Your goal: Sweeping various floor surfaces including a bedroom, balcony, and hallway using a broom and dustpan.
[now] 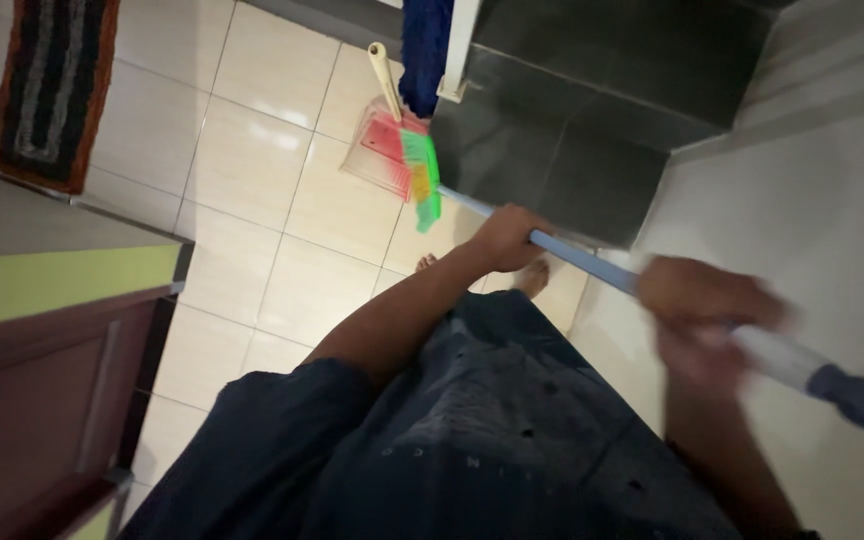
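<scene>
I hold a broom by its long light-blue handle (592,262). My left hand (504,238) grips the handle lower down, toward the head. My right hand (702,310), blurred, grips it near the dark blue end cap (857,398). The broom's bristles (420,178) are green, orange and pink and rest on the cream tiled floor (252,180). They touch a translucent dustpan (382,150) with a cream handle that lies flat on the tiles. My bare feet (532,275) show below the handle.
A dark grey tiled area (592,110) begins just past the broom head, beside a white post and a blue cloth (424,45). A striped mat (52,85) lies at upper left. A brown cabinet with a yellow-green top (52,300) stands on the left, a pale wall (812,200) on the right.
</scene>
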